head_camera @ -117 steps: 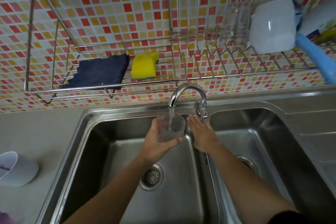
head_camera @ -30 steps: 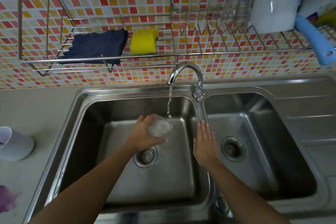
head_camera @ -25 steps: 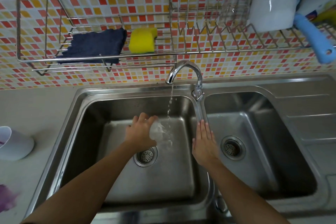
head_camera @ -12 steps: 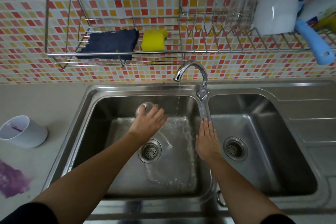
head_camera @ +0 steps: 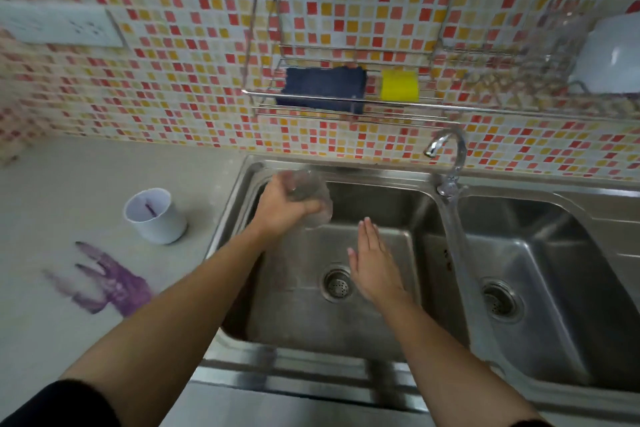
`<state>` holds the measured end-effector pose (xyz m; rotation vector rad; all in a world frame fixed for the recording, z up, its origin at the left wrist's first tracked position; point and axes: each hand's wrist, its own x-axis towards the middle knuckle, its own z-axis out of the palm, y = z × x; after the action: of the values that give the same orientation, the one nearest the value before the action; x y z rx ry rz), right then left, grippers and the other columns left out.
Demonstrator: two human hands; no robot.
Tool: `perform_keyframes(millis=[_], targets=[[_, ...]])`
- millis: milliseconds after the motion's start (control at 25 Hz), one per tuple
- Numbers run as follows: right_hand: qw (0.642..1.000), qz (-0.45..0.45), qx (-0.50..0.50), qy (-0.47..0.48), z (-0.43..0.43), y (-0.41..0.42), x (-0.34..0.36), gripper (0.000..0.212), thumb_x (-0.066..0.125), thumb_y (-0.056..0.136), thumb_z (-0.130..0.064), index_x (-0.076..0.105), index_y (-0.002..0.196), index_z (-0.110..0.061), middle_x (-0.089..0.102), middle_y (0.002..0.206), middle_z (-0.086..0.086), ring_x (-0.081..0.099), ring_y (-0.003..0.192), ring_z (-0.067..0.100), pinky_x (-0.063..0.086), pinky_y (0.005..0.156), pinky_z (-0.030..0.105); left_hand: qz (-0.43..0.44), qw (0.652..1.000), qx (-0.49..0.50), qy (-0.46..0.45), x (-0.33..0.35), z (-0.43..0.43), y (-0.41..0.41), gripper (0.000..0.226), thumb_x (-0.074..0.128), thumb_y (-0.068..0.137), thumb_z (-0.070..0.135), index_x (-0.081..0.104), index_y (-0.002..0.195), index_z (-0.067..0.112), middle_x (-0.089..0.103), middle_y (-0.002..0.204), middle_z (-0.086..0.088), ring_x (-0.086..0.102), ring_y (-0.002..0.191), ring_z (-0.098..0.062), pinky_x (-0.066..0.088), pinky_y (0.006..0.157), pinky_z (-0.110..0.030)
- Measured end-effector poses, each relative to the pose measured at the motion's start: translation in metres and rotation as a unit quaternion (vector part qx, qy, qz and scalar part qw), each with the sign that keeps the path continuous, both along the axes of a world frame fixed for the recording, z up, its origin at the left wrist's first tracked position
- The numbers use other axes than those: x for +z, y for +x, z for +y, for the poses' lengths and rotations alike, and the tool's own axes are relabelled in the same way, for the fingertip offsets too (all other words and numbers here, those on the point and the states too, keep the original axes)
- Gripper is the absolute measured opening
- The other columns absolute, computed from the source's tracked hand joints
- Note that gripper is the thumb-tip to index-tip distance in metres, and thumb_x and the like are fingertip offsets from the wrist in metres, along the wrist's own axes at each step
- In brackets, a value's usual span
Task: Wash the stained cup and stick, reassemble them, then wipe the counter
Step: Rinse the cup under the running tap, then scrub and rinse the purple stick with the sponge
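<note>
Spanning the right of the view, the double stainless sink (head_camera: pixel 571 350) sets the scene, its left basin under both hands and the tap (head_camera: pixel 446 146) showing no stream that I can make out. Left of it runs the pale counter (head_camera: pixel 69 191), marked near the front by a purple stain (head_camera: pixel 114 284). On the tiled wall hangs a wire rack (head_camera: pixel 346 104) holding a dark blue cloth (head_camera: pixel 322 88) and a yellow sponge (head_camera: pixel 400 88).

Near the sink's left edge on the counter stands a white cup (head_camera: pixel 156 217), upright, with a purple streak inside; whether that streak is the stick or only a stain I cannot tell.

The left hand (head_camera: pixel 280 208) is over the back left corner of the basin, fingers wrapped around a clear glass cup (head_camera: pixel 308 191), which is tipped and blurred. The right hand (head_camera: pixel 374 263) hovers flat above the drain (head_camera: pixel 337 284), fingers straight and together, holding nothing.

The clear cup looks light, rigid and thin-walled, and most likely wet, so I judge it slippery and apt to crack or chip if it strikes the steel. A full wrap around the middle of its wall, as now, seems the safest hold; a pinch at the rim would be weaker. The white cup looks sturdier and dry outside, and should take an easy grasp around its side.
</note>
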<state>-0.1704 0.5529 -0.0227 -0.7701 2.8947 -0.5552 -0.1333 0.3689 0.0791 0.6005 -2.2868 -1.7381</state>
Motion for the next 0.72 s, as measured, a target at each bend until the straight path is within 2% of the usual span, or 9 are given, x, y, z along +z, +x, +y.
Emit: perform_keyframes(millis=[120, 240, 320, 440, 560, 720], targets=[[0.999, 0.02, 0.038, -0.011, -0.072, 0.02, 0.009, 0.058, 0.027, 0.099, -0.03, 0.01, 0.147, -0.003, 0.006, 0.157, 0.012, 0.004, 0.145, 0.022, 0.004, 0.116, 0.031, 0.037, 0.997, 0.028, -0.055, 0.04, -0.061, 0.024, 0.079, 0.084, 0.064, 0.02, 0.04, 0.129, 0.019, 0.048, 0.117, 0.002, 0.054, 0.107, -0.018, 0.052, 0.087, -0.035], [0.998, 0.033, 0.053, -0.021, -0.136, 0.039, 0.015, 0.07, 0.01, 0.09, -0.042, 0.018, 0.145, -0.001, 0.014, 0.155, 0.015, 0.01, 0.144, 0.025, 0.005, 0.116, 0.033, 0.057, 0.993, 0.052, -0.094, 0.073, -0.139, 0.047, 0.082, 0.084, 0.064, 0.024, 0.039, 0.132, 0.018, 0.048, 0.117, 0.001, 0.055, 0.102, -0.017, 0.049, 0.078, -0.024], [0.997, 0.035, 0.063, -0.004, -0.179, 0.052, 0.014, 0.069, 0.009, 0.091, -0.042, 0.015, 0.147, -0.003, 0.01, 0.156, 0.012, 0.007, 0.145, 0.023, 0.003, 0.116, 0.032, 0.05, 0.988, 0.065, -0.132, 0.086, -0.201, 0.065, 0.083, 0.084, 0.064, 0.029, 0.039, 0.133, 0.018, 0.049, 0.118, 0.001, 0.055, 0.099, -0.017, 0.047, 0.072, -0.02], [0.997, 0.021, 0.073, 0.02, -0.234, 0.067, 0.005, 0.058, 0.023, 0.1, -0.033, 0.009, 0.148, -0.005, 0.003, 0.157, 0.009, 0.0, 0.145, 0.02, -0.002, 0.115, 0.029, 0.006, 0.98, 0.097, -0.174, 0.077, -0.284, 0.086, 0.085, 0.084, 0.063, 0.036, 0.039, 0.133, 0.017, 0.049, 0.119, 0.001, 0.054, 0.102, -0.019, 0.047, 0.079, -0.028], [0.998, 0.004, 0.054, 0.043, -0.261, 0.079, -0.007, 0.058, 0.026, 0.1, -0.031, 0.006, 0.148, -0.006, 0.0, 0.158, 0.008, -0.002, 0.145, 0.019, -0.002, 0.115, 0.03, -0.07, 0.971, 0.101, -0.207, 0.042, -0.332, 0.099, 0.088, 0.085, 0.061, 0.037, 0.04, 0.132, 0.015, 0.05, 0.122, -0.001, 0.053, 0.109, -0.025, 0.049, 0.091, -0.039], [0.996, -0.034, 0.023, 0.085, -0.275, 0.091, -0.024, 0.058, 0.023, 0.1, -0.032, 0.002, 0.148, -0.007, -0.005, 0.158, 0.008, -0.004, 0.145, 0.019, -0.002, 0.115, 0.032, -0.149, 0.963, 0.067, -0.213, -0.01, -0.359, 0.111, 0.091, 0.085, 0.063, 0.033, 0.037, 0.136, 0.009, 0.05, 0.134, -0.01, 0.052, 0.115, -0.029, 0.045, 0.092, -0.038]])
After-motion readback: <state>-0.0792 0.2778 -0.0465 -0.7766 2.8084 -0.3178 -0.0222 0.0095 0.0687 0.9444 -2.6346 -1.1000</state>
